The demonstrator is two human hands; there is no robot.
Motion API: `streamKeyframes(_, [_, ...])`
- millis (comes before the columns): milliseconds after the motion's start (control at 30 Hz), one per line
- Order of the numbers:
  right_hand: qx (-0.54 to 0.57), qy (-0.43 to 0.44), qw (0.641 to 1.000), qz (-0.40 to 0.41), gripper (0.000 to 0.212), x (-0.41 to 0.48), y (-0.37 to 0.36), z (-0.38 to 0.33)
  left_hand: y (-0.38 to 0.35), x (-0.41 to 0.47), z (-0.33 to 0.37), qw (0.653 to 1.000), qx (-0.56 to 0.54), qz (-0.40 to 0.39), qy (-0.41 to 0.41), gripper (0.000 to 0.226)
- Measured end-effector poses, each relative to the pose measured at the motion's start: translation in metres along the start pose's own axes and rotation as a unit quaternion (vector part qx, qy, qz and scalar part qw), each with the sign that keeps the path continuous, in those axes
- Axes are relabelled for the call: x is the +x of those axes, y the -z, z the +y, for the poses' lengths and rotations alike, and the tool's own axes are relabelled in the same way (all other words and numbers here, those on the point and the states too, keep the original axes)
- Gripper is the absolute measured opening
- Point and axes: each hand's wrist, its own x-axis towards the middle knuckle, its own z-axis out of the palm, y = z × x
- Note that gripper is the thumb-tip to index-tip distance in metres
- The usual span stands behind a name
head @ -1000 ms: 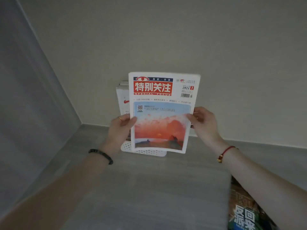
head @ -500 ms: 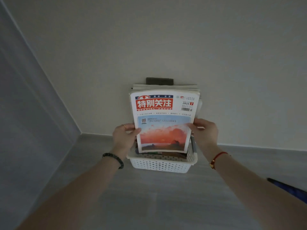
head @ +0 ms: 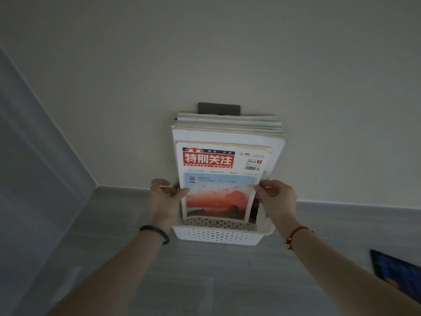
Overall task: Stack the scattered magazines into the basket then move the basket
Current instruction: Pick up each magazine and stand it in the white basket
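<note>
- A person's left hand (head: 163,199) and right hand (head: 276,198) each pinch a side edge of a red-titled magazine (head: 219,183), thumbs on the cover. Its lower edge sits inside the white basket (head: 216,234) at 12 o'clock from the wrists.
- Risk: the stack (head: 227,126) already in the basket stands upright and rises well above the low rim. If it is nudged it could fan out or topple forward.
- Risk: the thin cover bows between the thumbs, so if it catches on the rim or the copies behind, the corner could crumple.
- Risk: a load this tall would likely make the light basket tip when moved.
- The basket sits on a grey wood-grain floor (head: 205,281) against a pale wall (head: 227,53), with a grey skirting (head: 353,208).
- A dark block (head: 218,108) shows at 12 o'clock above the stack.
- A grey panel (head: 34,179) stands at 9 o'clock.
- A blue cover (head: 396,274) lies at 4 o'clock.
</note>
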Motion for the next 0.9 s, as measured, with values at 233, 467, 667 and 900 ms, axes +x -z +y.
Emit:
streamKeyframes(233, [0.003, 0.014, 0.999, -0.034, 0.023, -0.012, 0.035, 0.007, 0.001, -0.024, 0.003, 0.997, 0.072, -0.012, -0.027, 0.022])
streamKeyframes(467, [0.028, -0.027, 0.997, -0.063, 0.015, -0.030, 0.129, 0.045, -0.025, -0.098, 0.015, 0.992, 0.077, -0.089, -0.036, 0.016])
streamKeyframes(667, [-0.025, -0.099, 0.994, -0.035, 0.018, -0.050, 0.242, 0.117, -0.102, -0.187, 0.003, 0.982, 0.026, -0.186, -0.006, 0.011])
streamKeyframes(900, [-0.100, -0.197, 0.974, 0.046, 0.033, -0.080, 0.360, 0.197, -0.188, -0.288, -0.040, 0.958, 0.031, -0.269, 0.099, 0.011])
